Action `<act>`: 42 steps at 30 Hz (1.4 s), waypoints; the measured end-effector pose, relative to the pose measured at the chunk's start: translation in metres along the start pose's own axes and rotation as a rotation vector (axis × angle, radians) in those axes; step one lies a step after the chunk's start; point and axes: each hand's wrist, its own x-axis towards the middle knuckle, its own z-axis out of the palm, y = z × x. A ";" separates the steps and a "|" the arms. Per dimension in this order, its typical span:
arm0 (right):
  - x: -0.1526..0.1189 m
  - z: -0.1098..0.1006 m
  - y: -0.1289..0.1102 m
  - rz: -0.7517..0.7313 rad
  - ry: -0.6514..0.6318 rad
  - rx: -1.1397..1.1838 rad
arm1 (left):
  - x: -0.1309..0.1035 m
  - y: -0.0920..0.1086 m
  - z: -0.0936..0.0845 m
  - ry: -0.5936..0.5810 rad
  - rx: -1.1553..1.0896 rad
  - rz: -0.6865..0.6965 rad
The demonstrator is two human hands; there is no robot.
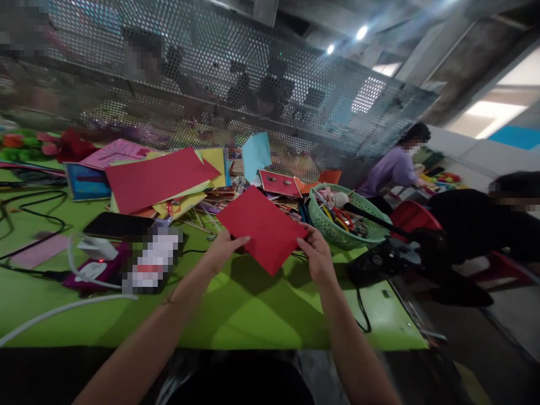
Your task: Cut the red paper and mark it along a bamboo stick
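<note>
Between my two hands is a sheet of red paper (264, 230), tilted and raised over the green table (253, 315). My left hand (223, 247) pinches its left edge, the thumb lying on top. At the opposite edge my right hand (317, 250) grips it, thumb on the face and fingers behind. Just beyond the sheet lie thin sticks (202, 216) in a loose heap. A larger red sheet (156, 180) rests on a pile of coloured paper to the left.
A green basket (352, 242) of craft supplies stands right of my hands, beside a black device (375, 261). At left are a dark phone (118, 225), a purple power strip (97, 270) and cables. A perforated metal screen (236, 73) rises behind; people sit at right.
</note>
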 end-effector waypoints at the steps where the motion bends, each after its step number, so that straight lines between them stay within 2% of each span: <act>1: 0.001 -0.003 -0.001 -0.011 0.027 -0.010 | -0.001 0.003 -0.003 -0.003 0.003 -0.003; 3: 0.002 -0.009 -0.003 -0.011 0.063 -0.017 | -0.002 0.014 -0.011 0.057 -0.021 0.052; 5: 0.002 -0.015 -0.006 0.021 0.043 -0.036 | -0.003 0.029 -0.023 0.185 -0.073 0.183; 8: 0.000 -0.019 -0.007 0.099 -0.082 -0.146 | -0.014 0.046 -0.036 0.386 -0.056 0.414; 10: -0.002 -0.019 -0.004 0.125 -0.207 -0.290 | -0.033 0.048 -0.038 0.447 0.097 0.538; 11: -0.003 -0.018 -0.002 0.123 -0.266 -0.371 | -0.046 0.045 -0.037 0.432 0.212 0.558; 13: -0.006 -0.016 0.001 0.097 -0.353 -0.558 | -0.075 0.033 -0.033 0.295 0.517 0.504; 16: -0.010 -0.012 0.001 0.013 -0.321 -0.885 | -0.119 0.009 -0.025 -0.012 0.974 0.455; 18: -0.014 -0.009 -0.004 -0.074 -0.274 -1.047 | -0.140 -0.007 -0.021 -0.217 1.219 0.411; 20: -0.021 -0.005 -0.009 -0.175 -0.300 -1.099 | -0.152 -0.020 -0.020 -0.322 1.377 0.404; 23: -0.039 0.001 -0.011 -0.284 -0.511 -1.107 | -0.155 -0.031 -0.023 -0.344 1.482 0.399; 25: -0.056 0.004 -0.007 -0.297 -0.665 -1.141 | -0.151 -0.033 -0.025 -0.348 1.496 0.396; 27: -0.073 0.005 0.001 -0.282 -0.744 -1.198 | -0.148 -0.034 -0.027 -0.355 1.489 0.395; 32: -0.100 0.002 0.016 -0.257 -0.736 -1.289 | -0.144 -0.028 -0.024 -0.331 1.464 0.403; 37: -0.100 0.001 0.016 -0.255 -0.727 -1.269 | -0.132 -0.022 -0.019 -0.287 1.412 0.490; 42: -0.099 0.001 0.015 -0.258 -0.716 -1.221 | -0.112 -0.034 -0.019 -0.339 1.454 0.504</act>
